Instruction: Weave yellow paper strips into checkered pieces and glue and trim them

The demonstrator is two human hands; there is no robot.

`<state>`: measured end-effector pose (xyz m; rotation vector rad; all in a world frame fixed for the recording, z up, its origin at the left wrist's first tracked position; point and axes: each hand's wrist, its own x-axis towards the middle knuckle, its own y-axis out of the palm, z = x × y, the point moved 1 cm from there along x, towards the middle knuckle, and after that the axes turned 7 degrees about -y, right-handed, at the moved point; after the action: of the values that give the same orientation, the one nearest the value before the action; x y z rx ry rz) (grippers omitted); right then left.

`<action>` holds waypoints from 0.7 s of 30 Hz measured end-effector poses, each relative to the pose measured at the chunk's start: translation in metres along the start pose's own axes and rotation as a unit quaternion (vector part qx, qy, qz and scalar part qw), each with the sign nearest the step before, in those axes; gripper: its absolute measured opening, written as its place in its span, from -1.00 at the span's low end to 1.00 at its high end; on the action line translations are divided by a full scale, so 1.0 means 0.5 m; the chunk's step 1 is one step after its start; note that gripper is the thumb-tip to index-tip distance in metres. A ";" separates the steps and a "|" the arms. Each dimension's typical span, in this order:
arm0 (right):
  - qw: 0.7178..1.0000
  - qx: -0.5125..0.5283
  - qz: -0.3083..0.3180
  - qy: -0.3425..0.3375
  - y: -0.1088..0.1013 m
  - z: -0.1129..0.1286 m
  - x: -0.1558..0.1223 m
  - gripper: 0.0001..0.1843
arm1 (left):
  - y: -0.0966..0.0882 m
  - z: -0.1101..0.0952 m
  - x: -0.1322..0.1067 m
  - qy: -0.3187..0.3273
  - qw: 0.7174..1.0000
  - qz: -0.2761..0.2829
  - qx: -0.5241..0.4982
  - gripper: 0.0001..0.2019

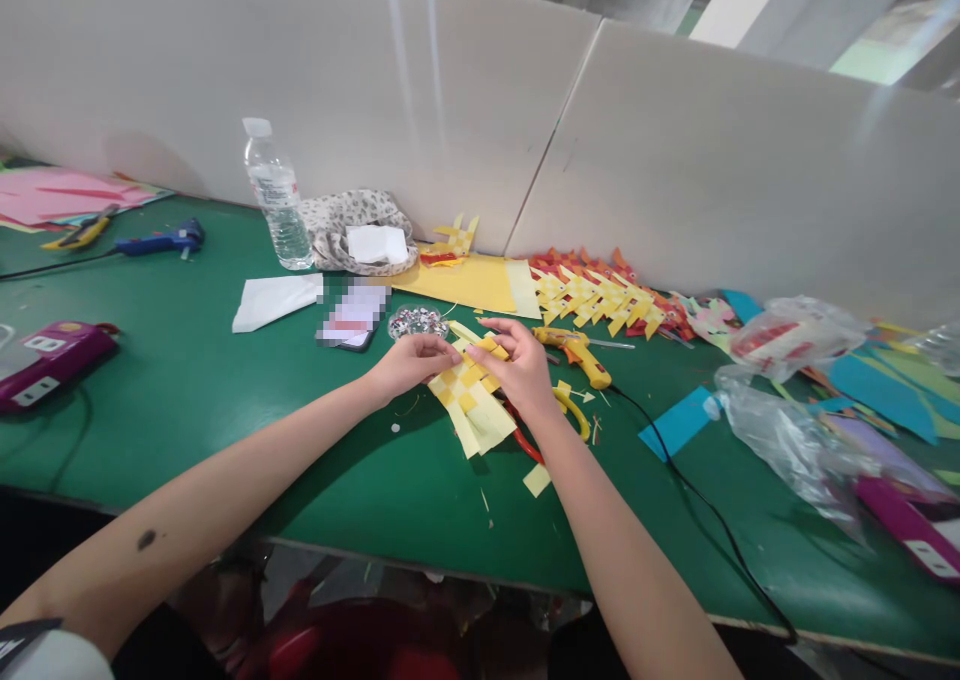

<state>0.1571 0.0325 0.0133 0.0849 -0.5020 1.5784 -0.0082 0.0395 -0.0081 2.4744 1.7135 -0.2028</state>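
Between my two hands is a piece of woven paper strips (474,408), pale yellow and deeper yellow in a checkered pattern, with loose strip ends hanging toward me. My left hand (411,366) pinches its upper left edge between thumb and fingers. On the other side my right hand (525,365) grips the upper right part, thumb on top. Partly hidden under the paper and my right wrist lie scissors with red and yellow handles (576,415). A clear dish of small googly eyes (417,322) sits just beyond my left hand.
A yellow glue gun (576,350) trails a black cord (697,500) to the right. Behind are woven paper fish (600,300), yellow card (450,282), a phone (354,315) and a water bottle (279,200). Plastic bags (787,440) lie right; a blue glue gun (161,242) lies left.
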 end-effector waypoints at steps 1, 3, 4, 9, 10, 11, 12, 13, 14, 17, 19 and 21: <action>1.000 0.001 -0.006 0.001 0.000 -0.001 0.001 -0.55 | 0.000 0.000 0.000 0.000 1.000 -0.001 0.000 -0.80; 1.000 -0.003 -0.014 0.002 -0.001 -0.003 0.002 -0.55 | 0.000 0.000 0.001 -0.001 1.000 -0.002 0.003 -0.81; 1.000 -0.004 -0.014 0.003 -0.001 -0.004 0.002 -0.55 | 0.001 -0.001 0.001 -0.003 1.000 -0.003 0.004 -0.81; 1.000 0.015 -0.003 0.005 -0.002 -0.011 0.002 -0.52 | 0.001 -0.004 0.000 -0.020 1.000 0.006 0.001 -0.82; 1.000 0.017 -0.002 0.004 -0.002 -0.011 0.002 -0.52 | 0.001 -0.004 -0.001 -0.023 1.000 0.008 0.001 -0.82; 1.000 0.019 -0.001 0.002 -0.002 -0.011 0.002 -0.52 | 0.001 -0.003 -0.001 -0.026 1.000 0.011 0.002 -0.82; 1.000 0.020 0.001 -0.002 -0.001 -0.011 0.002 -0.52 | 0.001 -0.003 -0.002 -0.029 0.999 0.015 0.003 -0.81; 1.000 0.020 0.004 -0.007 -0.001 -0.011 0.002 -0.52 | 0.001 -0.001 -0.002 -0.030 0.999 0.020 0.005 -0.79; 1.000 0.018 0.009 -0.012 -0.001 -0.010 0.002 -0.51 | 0.001 0.001 -0.002 -0.031 0.999 0.027 0.006 -0.76; 1.000 0.009 0.002 -0.010 -0.001 -0.013 0.006 -0.47 | 0.002 0.009 0.000 -0.035 0.998 0.043 0.008 -0.72; 1.000 0.009 -0.019 0.015 -0.004 -0.018 0.011 -0.39 | 0.000 0.013 0.003 -0.037 0.999 0.036 0.008 -0.73; 0.998 0.020 -0.031 0.048 -0.009 -0.024 0.015 -0.32 | -0.002 0.015 0.006 -0.038 0.999 0.018 0.006 -0.73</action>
<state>0.1638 0.0436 0.0064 0.0551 -0.3885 1.5236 -0.0085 0.0412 -0.0162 2.4704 1.6417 -0.3002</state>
